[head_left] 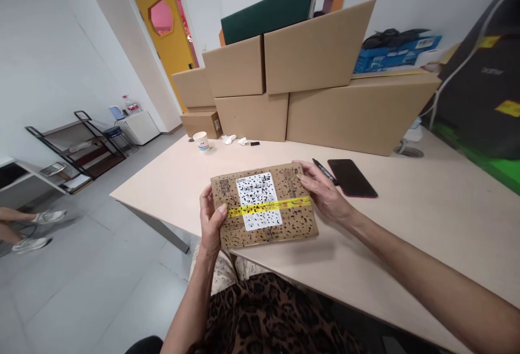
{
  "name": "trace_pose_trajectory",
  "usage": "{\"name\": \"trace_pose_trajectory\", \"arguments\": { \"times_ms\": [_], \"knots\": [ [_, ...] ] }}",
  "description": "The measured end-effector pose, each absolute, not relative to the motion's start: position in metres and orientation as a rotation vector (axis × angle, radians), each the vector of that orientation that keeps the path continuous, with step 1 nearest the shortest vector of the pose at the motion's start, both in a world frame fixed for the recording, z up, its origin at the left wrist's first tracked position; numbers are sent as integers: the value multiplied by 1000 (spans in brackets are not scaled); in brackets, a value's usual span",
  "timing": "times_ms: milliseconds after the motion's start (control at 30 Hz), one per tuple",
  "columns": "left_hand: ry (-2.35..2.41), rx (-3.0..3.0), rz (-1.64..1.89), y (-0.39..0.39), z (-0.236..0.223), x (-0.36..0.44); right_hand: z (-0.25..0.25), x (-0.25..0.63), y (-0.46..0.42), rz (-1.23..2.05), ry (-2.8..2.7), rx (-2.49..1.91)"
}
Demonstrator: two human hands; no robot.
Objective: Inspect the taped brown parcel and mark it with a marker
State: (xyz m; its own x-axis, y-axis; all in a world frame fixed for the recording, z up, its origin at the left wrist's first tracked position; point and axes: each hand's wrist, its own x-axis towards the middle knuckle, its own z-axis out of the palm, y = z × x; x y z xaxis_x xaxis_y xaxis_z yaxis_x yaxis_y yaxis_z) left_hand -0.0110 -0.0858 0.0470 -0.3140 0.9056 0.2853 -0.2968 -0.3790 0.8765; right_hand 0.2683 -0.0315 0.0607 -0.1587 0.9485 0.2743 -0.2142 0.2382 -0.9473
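Observation:
Between my two hands is a flat cardboard parcel (292,221), held tilted over the table's front edge. A white shipping label (260,202) and a strip of yellow tape (290,204) cross its top face, and black marks speckle both label and cardboard. My left hand (211,221) grips the left side, thumb on top. My right hand (325,189) holds the upper right corner, thumb on the face and fingers behind. Just past my right hand lie a black marker pen (323,170) and a dark phone (352,177).
Stacked cardboard boxes (317,45) line the back of the table (426,224), topped by a dark green box (268,13). A paper cup (201,141), crumpled tissues (228,139) and a small black cap (255,143) sit before them. Another person's feet (32,243) show at left.

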Motion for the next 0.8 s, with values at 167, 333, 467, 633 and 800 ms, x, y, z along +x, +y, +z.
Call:
{"name": "trace_pose_trajectory", "arguments": {
  "times_ms": [167, 333, 467, 633, 800],
  "knots": [
    [862, 1081, 1748, -88, 52, -13, 80, 287, -31, 1516, -1362, -830],
    [931, 1095, 1603, -82, 58, -16, 86, 291, -32, 1418, -1476, -814],
    [911, 1162, 1649, -75, 56, -13, 86, 294, -35, 967, -1782, -659],
    [915, 1119, 1682, -74, 50, -13, 86, 299, -40, 396, -2197, -563],
    [1004, 1032, 1752, -74, 44, -16, 77, 294, -37, 244, -2342, -569]
  ]
}}
